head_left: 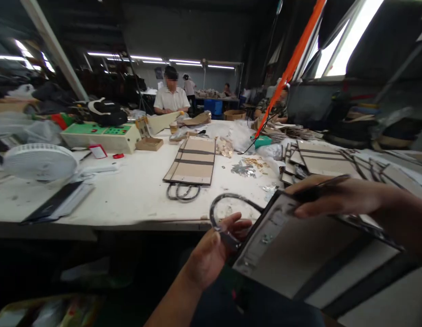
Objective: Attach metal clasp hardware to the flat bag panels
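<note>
A beige bag panel (282,254) with dark edging, dark straps and small metal fittings along one end tilts in front of me at the lower right. A dark looped handle (228,196) sticks out from that end. My left hand (211,254) is closed around the lower part of the loop, palm up, with the fingertips partly curled. My right hand (333,197) grips the panel's upper edge, thumb over the near face; its other fingers are partly hidden. On the table lies a similar panel (193,161) with its two handles toward me.
The white table (129,200) holds small metal pieces (243,169), a stack of panels (326,159) at right, a fan (41,162), a dark folder (56,202) and a green-topped machine (102,136). An orange strip (292,63) hangs down. Several people sit or stand beyond.
</note>
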Demonstrator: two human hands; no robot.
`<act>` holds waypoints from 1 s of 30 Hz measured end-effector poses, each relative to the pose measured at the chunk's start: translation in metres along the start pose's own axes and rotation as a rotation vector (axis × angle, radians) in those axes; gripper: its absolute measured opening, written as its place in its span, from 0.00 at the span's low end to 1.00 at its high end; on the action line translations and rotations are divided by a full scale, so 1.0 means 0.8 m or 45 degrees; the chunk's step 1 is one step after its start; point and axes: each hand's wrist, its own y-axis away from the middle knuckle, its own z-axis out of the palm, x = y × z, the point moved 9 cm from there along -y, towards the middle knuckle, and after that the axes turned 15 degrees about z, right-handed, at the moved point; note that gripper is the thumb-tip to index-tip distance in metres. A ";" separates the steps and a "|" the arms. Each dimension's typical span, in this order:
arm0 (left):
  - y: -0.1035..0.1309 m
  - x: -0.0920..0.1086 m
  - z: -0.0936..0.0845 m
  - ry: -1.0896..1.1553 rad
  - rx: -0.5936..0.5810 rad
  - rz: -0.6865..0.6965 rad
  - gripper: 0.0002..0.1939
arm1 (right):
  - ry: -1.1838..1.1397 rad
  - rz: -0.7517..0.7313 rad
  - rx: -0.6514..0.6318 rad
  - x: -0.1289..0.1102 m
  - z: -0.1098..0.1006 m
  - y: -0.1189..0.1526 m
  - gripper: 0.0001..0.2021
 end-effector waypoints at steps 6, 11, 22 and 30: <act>0.050 -0.124 -0.088 0.056 0.349 -0.334 0.28 | 0.098 0.144 -0.142 0.027 0.038 -0.063 0.28; 0.033 -0.151 -0.120 -0.015 0.459 -0.405 0.27 | 0.152 0.272 -0.259 0.069 0.030 -0.122 0.25; 0.017 -0.165 -0.177 -0.123 0.789 -0.384 0.28 | 0.243 0.408 -0.093 0.145 0.007 -0.223 0.21; 0.019 -0.164 -0.168 -0.183 0.924 -0.425 0.31 | -0.165 0.222 0.962 0.103 -0.071 -0.130 0.21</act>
